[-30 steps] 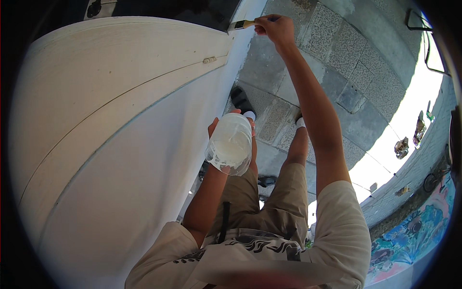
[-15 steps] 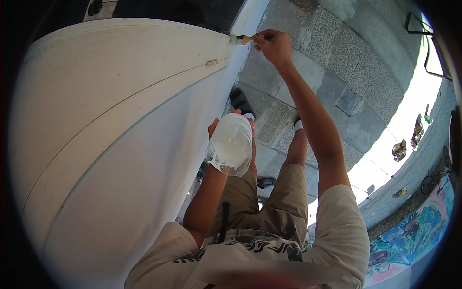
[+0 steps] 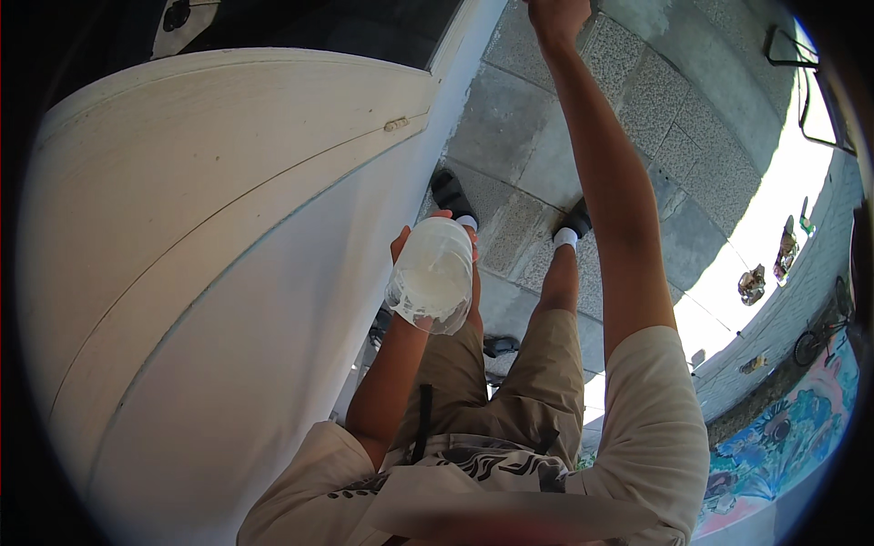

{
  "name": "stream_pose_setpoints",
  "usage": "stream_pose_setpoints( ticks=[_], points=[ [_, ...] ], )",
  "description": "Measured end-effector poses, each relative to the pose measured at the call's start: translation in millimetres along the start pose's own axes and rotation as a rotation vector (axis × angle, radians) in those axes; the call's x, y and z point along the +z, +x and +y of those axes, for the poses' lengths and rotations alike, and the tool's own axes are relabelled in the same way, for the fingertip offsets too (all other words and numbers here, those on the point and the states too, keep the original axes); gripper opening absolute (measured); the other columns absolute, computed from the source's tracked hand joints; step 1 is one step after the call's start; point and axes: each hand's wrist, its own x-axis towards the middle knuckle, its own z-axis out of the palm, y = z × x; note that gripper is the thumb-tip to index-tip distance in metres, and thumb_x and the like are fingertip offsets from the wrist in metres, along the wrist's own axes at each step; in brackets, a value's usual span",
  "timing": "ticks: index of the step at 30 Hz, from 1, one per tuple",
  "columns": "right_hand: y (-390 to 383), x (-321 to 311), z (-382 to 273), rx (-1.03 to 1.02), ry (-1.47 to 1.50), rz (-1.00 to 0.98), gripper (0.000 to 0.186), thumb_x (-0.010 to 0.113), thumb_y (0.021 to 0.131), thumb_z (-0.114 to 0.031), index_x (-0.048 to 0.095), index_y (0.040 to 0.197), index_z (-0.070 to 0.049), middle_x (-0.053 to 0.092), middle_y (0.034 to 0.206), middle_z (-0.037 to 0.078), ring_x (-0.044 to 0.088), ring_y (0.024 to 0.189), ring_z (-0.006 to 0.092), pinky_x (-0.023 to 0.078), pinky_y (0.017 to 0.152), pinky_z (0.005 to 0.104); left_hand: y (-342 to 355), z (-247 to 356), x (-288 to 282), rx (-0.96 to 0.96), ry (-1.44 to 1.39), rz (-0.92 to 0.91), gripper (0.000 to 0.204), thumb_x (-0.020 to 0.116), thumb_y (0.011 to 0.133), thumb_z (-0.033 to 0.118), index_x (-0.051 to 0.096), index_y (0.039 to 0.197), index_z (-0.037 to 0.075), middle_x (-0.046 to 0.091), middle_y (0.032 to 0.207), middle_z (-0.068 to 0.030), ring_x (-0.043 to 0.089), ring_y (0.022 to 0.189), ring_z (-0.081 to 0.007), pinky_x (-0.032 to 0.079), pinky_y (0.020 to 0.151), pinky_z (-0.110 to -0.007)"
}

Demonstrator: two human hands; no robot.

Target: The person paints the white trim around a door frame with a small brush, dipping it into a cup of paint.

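My left hand [image 3: 396, 244] is closed around a clear plastic container [image 3: 430, 273] with milky white liquid in it, held at the middle of the view. My right hand [image 3: 559, 20] is raised at the top edge, partly cut off, its fingers curled; the brush it held earlier is out of sight. Beside it on the left are a cream painted wooden frame [image 3: 246, 118], a dark pane [image 3: 328, 32] with a black latch [image 3: 177, 15], and a pale wall [image 3: 237, 364] below.
My sandaled feet [image 3: 572, 218] stand on grey paving [image 3: 683, 136]. At the right are a black metal rail [image 3: 803, 91], a sunlit strip with scattered objects [image 3: 752, 284], a bicycle [image 3: 810, 346] and a painted mural [image 3: 787, 428]. More dark footwear [image 3: 501, 346] lies below the container.
My right hand has moved up and right, away from the frame's corner, taking the brush out of view. My left hand with the container has barely moved.
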Motion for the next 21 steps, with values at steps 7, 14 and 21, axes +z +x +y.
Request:
stream_pose_setpoints(
  ticks=[7, 14, 21],
  points=[
    [-101.8, -19.4, 20.4, 0.025, 0.093, -0.304, 0.019, 0.072, 0.082, -0.015, 0.074, 0.09, 0.002, 0.073, 0.071, 0.01, 0.071, 0.066, 0.0147, 0.055, 0.062, 0.0267, 12.2, -6.8, -2.3, -0.019, -0.007, -0.086, 0.056, 0.046, 0.1, 0.044, 0.049, 0.137, 0.002, 0.049, 0.119, -0.0342, 0.06, 0.103, -0.0479, 0.056, 0.091, -0.047],
    [-72.2, -28.8, 9.5, 0.187, 0.253, -0.417, 0.02, 0.071, 0.081, -0.016, 0.074, 0.087, 0.003, 0.073, 0.07, 0.011, 0.072, 0.066, 0.0135, 0.054, 0.061, 0.0279, 11.2, -7.7, -0.1, 0.007, 0.073, 0.038, 0.064, 0.043, 0.097, 0.053, 0.048, 0.137, 0.004, 0.056, 0.11, -0.0335, 0.064, 0.094, -0.0402, 0.058, 0.074, -0.043],
    [-23.9, -14.3, 29.2, -0.096, 0.169, -0.16, 0.019, 0.072, 0.082, -0.017, 0.074, 0.092, -0.001, 0.072, 0.076, 0.014, 0.071, 0.069, 0.0233, 0.054, 0.064, 0.034, 9.3, -12.7, -3.9, 0.01, -0.001, 0.048, 0.064, 0.044, 0.097, 0.053, 0.048, 0.137, 0.004, 0.056, 0.111, -0.0336, 0.063, 0.097, -0.0421, 0.058, 0.078, -0.045]
  ],
)
